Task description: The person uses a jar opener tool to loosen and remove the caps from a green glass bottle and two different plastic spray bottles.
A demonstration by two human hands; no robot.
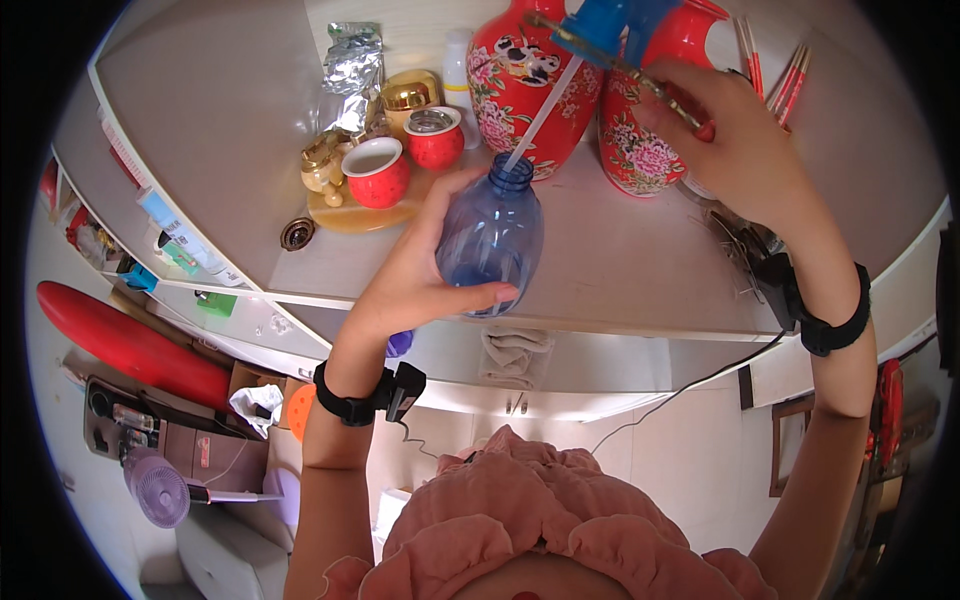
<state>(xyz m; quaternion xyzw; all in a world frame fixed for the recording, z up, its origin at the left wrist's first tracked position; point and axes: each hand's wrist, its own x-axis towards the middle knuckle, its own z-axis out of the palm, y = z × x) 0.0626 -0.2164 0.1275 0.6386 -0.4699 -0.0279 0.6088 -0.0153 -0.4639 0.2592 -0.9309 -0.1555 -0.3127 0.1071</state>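
My left hand (427, 262) is wrapped around a translucent blue plastic bottle (491, 232) at the shelf's front, its mouth uncapped and a little liquid low inside. Above it, my right hand (705, 127) grips a blue spray head (592, 37) together with a slim gold-coloured metal item (637, 75), perhaps scissors or tongs; blur hides which. From the spray head a white dip tube (544, 112) slants down, its lower end at the bottle's mouth. Behind stand two red floral vases (510, 90), partly covered by the spray head and my right hand.
Left on the shelf (600, 270) are red cups (376, 174) on a yellowish tray (360, 217), a gold-lidded jar (410, 94), foil packaging (352, 75) and a metal drain strainer (298, 234). Dark wiry items (731, 240) lie at the right. A folded towel (516, 352) rests below; a cable hangs from my right wristband.
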